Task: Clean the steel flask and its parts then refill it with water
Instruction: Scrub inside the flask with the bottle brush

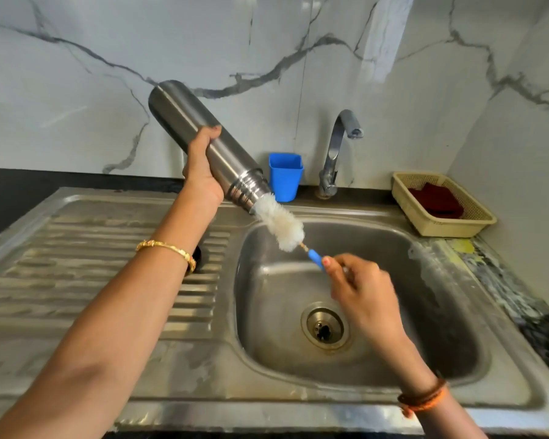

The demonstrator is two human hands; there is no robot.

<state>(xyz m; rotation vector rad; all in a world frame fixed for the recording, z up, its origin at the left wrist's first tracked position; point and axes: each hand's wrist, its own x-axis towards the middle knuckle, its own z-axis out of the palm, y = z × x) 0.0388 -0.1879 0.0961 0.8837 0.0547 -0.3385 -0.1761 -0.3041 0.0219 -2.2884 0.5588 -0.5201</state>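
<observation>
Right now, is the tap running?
Off, as far as shows: no water falls from the tap spout into the sink.

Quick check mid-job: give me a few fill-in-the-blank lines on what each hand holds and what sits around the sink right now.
1. The left hand grips the cylindrical steel flask, tilted with its mouth pointing ____.
2. The right hand pinches the blue handle of the white bristle bottle brush, whose tip is at the flask's ____.
3. The square blue plastic cup stands left of the curved steel ____.
4. The cream plastic basket holds a dark ____ cloth.

Missing words: down; mouth; tap; red
</observation>
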